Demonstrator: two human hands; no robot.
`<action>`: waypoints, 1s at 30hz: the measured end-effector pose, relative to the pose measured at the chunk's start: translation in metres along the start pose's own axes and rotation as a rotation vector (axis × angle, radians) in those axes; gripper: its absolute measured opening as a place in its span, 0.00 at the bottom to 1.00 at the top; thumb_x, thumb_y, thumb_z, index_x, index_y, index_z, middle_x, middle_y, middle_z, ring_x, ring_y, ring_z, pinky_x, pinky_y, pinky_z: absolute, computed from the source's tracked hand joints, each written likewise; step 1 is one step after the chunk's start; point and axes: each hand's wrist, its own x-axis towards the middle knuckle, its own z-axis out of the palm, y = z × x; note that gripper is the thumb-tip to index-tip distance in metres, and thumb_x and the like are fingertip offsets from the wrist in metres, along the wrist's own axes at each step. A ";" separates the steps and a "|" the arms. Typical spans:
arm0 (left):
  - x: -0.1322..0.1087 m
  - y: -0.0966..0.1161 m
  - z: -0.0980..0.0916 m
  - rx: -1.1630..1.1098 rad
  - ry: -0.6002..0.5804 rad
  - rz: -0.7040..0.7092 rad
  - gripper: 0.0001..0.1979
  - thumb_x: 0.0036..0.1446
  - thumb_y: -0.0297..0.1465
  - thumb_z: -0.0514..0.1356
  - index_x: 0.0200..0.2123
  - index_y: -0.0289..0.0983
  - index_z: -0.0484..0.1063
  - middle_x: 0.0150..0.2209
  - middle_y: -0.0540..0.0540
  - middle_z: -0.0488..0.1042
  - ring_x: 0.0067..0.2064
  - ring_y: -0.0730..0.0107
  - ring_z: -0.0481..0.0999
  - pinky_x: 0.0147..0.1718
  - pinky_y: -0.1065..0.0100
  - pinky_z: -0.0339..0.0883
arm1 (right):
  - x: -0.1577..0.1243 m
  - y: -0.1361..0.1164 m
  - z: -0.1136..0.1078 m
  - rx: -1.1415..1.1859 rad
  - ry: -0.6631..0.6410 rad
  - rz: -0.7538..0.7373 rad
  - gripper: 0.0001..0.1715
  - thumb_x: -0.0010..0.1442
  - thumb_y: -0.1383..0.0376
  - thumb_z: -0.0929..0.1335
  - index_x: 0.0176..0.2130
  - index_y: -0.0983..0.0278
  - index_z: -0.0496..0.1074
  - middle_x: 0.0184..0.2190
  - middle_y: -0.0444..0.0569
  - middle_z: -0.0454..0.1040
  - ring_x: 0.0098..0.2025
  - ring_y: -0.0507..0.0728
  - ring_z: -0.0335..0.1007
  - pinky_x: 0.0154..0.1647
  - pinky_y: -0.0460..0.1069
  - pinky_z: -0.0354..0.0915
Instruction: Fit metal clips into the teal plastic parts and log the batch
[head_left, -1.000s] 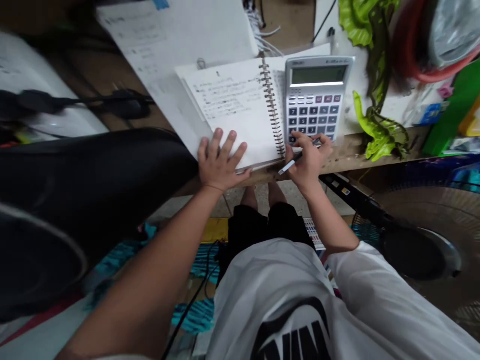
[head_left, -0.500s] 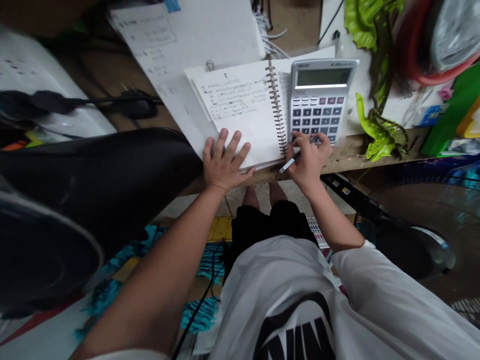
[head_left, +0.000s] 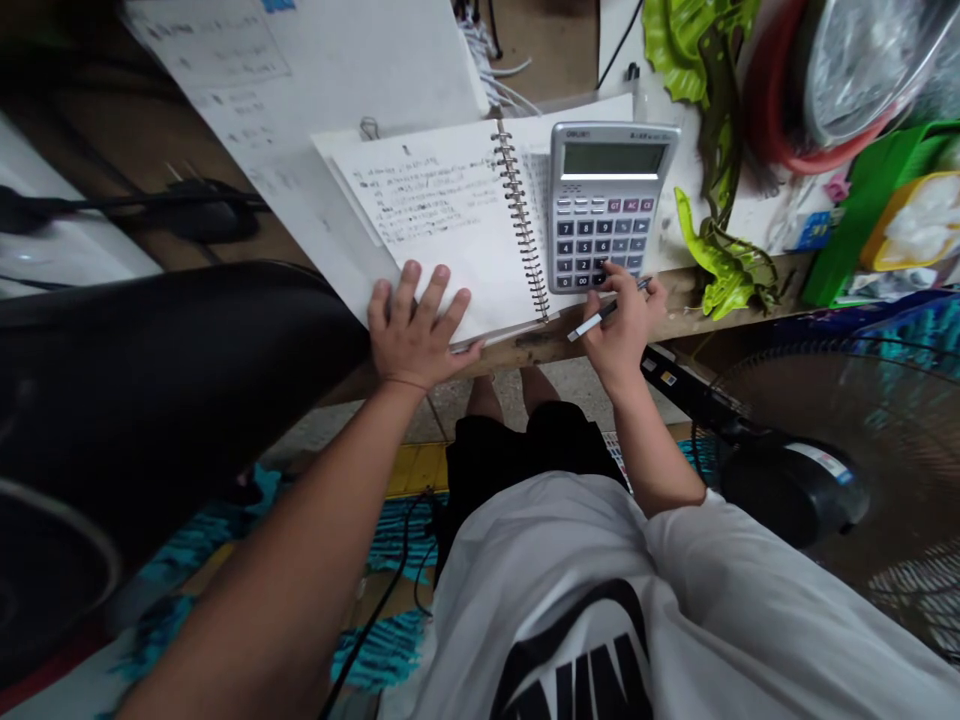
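My left hand [head_left: 418, 330] lies flat, fingers spread, on the lower left of an open spiral notebook [head_left: 469, 265] with handwritten lines. A grey calculator [head_left: 611, 160] rests on the notebook's right-hand side, its display at the far end. My right hand [head_left: 619, 325] is over the calculator's near edge, with a fingertip at the lower keys. Held across its fingers is a pen [head_left: 592, 325], pointing down to the left.
A large white sheet [head_left: 360, 60] lies under the notebook. Bright green plastic pieces [head_left: 724, 260], a red basin [head_left: 772, 110] and a green tray [head_left: 847, 230] sit to the right. A fan [head_left: 787, 490] stands at lower right, a black rounded object [head_left: 180, 370] at left.
The view has shifted, so the notebook and calculator appear further left. My right hand has moved rightward across the calculator's keys, still with the pen. My left hand stays on the page.
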 end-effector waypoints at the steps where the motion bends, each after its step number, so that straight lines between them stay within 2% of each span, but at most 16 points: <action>1: 0.000 -0.001 0.001 0.005 0.014 0.002 0.45 0.59 0.68 0.61 0.72 0.51 0.71 0.80 0.49 0.61 0.85 0.44 0.43 0.81 0.34 0.29 | -0.002 -0.001 -0.001 0.010 0.000 -0.007 0.09 0.71 0.57 0.66 0.45 0.57 0.74 0.58 0.55 0.81 0.62 0.69 0.65 0.67 0.72 0.59; 6: 0.000 -0.003 0.004 0.007 0.000 -0.001 0.47 0.60 0.68 0.56 0.71 0.46 0.71 0.81 0.53 0.60 0.86 0.51 0.37 0.81 0.38 0.25 | -0.015 -0.008 -0.003 0.018 -0.018 -0.015 0.09 0.72 0.57 0.65 0.45 0.57 0.74 0.52 0.55 0.82 0.61 0.70 0.66 0.67 0.71 0.60; 10: 0.000 -0.002 0.002 0.024 -0.027 -0.009 0.47 0.59 0.69 0.59 0.72 0.48 0.71 0.82 0.53 0.58 0.86 0.46 0.39 0.81 0.36 0.26 | -0.012 -0.013 0.004 0.008 -0.049 0.022 0.09 0.71 0.58 0.66 0.45 0.57 0.74 0.56 0.55 0.82 0.63 0.70 0.65 0.67 0.72 0.61; 13: -0.001 0.002 -0.002 0.014 -0.004 -0.001 0.46 0.59 0.68 0.61 0.73 0.51 0.70 0.81 0.50 0.60 0.85 0.41 0.42 0.81 0.32 0.29 | -0.002 -0.024 0.010 0.018 -0.067 -0.036 0.11 0.74 0.57 0.65 0.48 0.57 0.75 0.60 0.55 0.80 0.65 0.71 0.65 0.68 0.73 0.60; 16: 0.000 0.007 -0.007 0.001 0.006 0.013 0.43 0.63 0.65 0.61 0.74 0.53 0.69 0.80 0.47 0.62 0.84 0.40 0.46 0.80 0.29 0.32 | 0.009 -0.038 0.017 0.005 -0.156 -0.103 0.11 0.74 0.57 0.66 0.52 0.56 0.75 0.63 0.53 0.79 0.66 0.71 0.63 0.69 0.73 0.59; 20: 0.001 0.012 -0.011 0.004 -0.002 -0.001 0.41 0.63 0.63 0.62 0.74 0.54 0.69 0.80 0.45 0.63 0.84 0.37 0.47 0.80 0.28 0.34 | 0.016 -0.049 0.022 -0.034 -0.211 -0.107 0.12 0.74 0.57 0.66 0.53 0.56 0.74 0.64 0.53 0.79 0.67 0.71 0.61 0.69 0.73 0.59; 22: 0.001 0.012 -0.010 0.012 -0.007 -0.001 0.41 0.63 0.63 0.62 0.74 0.54 0.69 0.80 0.46 0.63 0.84 0.38 0.46 0.80 0.29 0.33 | 0.013 -0.048 0.019 -0.030 -0.182 -0.111 0.12 0.74 0.56 0.66 0.52 0.56 0.75 0.64 0.53 0.79 0.65 0.70 0.63 0.69 0.73 0.59; 25: 0.001 0.007 -0.005 0.032 -0.026 0.012 0.42 0.64 0.65 0.59 0.74 0.52 0.68 0.81 0.48 0.60 0.85 0.45 0.43 0.81 0.33 0.30 | 0.003 -0.038 0.009 0.008 -0.092 -0.109 0.11 0.74 0.56 0.65 0.48 0.57 0.75 0.62 0.52 0.80 0.61 0.68 0.68 0.69 0.70 0.60; 28: 0.001 -0.001 0.002 0.033 -0.022 0.028 0.44 0.65 0.67 0.53 0.73 0.48 0.69 0.82 0.51 0.58 0.86 0.55 0.33 0.82 0.40 0.24 | -0.012 -0.024 -0.003 0.025 0.020 -0.077 0.10 0.73 0.56 0.64 0.45 0.57 0.73 0.58 0.54 0.82 0.58 0.67 0.71 0.65 0.68 0.62; 30: 0.001 -0.005 0.005 0.013 -0.005 0.033 0.45 0.65 0.68 0.49 0.71 0.45 0.71 0.81 0.53 0.59 0.86 0.57 0.27 0.82 0.44 0.21 | -0.020 -0.015 -0.009 0.020 0.073 -0.059 0.09 0.73 0.57 0.64 0.44 0.57 0.71 0.57 0.56 0.83 0.56 0.66 0.72 0.64 0.67 0.62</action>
